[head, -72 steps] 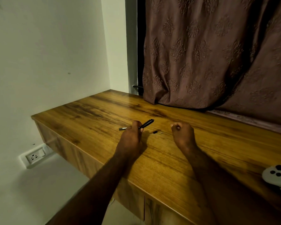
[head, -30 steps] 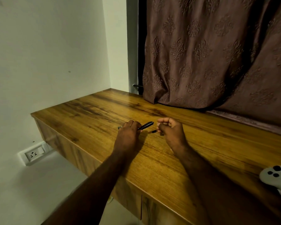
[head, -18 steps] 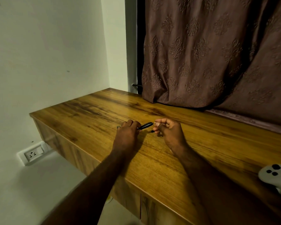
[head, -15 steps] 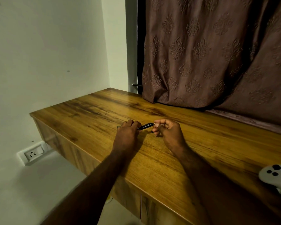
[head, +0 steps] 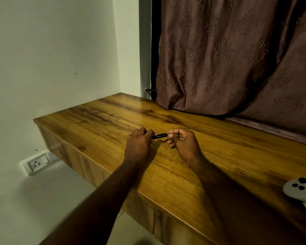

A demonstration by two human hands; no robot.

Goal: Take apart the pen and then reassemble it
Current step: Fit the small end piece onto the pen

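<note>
My left hand [head: 139, 143] is closed around the black pen barrel [head: 159, 136], which sticks out to the right just above the wooden desk [head: 175, 174]. My right hand [head: 182, 141] pinches a small part at the barrel's right end with thumb and forefinger. That part is too small and too hidden by the fingertips to identify. The rest of the pen lies hidden inside my left fist.
A white game controller [head: 302, 189] lies at the desk's right edge. A brown patterned curtain [head: 228, 59] hangs over the desk's far side. A wall socket [head: 36, 162] sits low on the white wall to the left. The desk's front edge drops off near my forearms.
My right hand moved left from the desk, picked up the small dark piece lying there, and brought it to the barrel's end. My left hand stayed put, holding the barrel.
</note>
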